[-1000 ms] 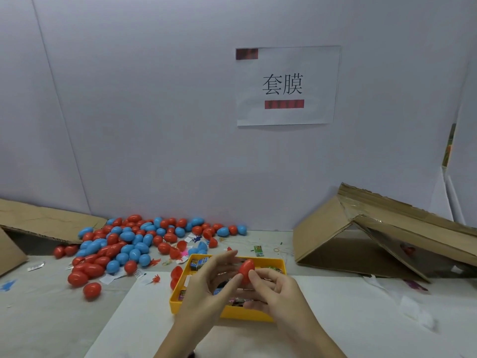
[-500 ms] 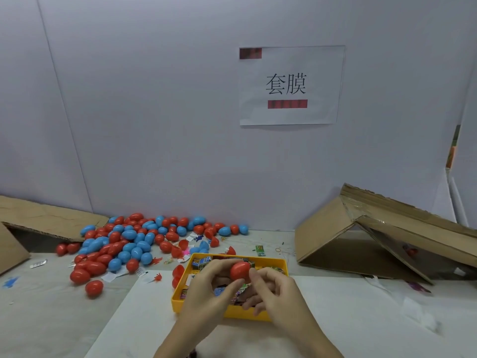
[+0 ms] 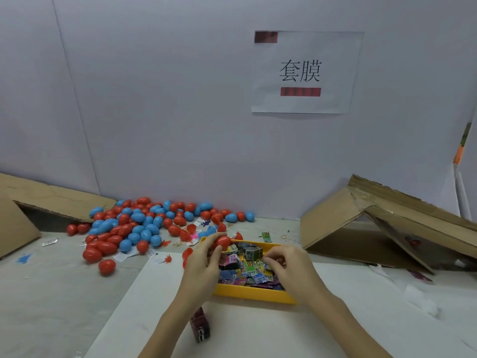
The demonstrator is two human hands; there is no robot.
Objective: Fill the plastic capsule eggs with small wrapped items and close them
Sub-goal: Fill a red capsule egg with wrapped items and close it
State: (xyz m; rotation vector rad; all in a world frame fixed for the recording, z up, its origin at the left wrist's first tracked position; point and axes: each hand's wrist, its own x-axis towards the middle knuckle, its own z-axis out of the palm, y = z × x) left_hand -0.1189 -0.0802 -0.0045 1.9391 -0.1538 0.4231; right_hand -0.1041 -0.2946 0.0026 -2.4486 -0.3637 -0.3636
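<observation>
Holding a red egg in curled fingers, the left hand keeps it above the yellow tray on the bench. Right hand is curled over the wrapped packets, fingertips down among them; can't tell if it's got one. Best approach, imo: pinch one packet only, w/ the egg steady nearby. Wall sign reads "套膜"; packet print too small to read.

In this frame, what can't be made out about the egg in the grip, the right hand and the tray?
- Red egg, head view: left hand covers its seam; closed or not, unclear.
- Right hand: curled fingers hide whether they pinch a packet.
- Packets in yellow tray: print too small.
</observation>
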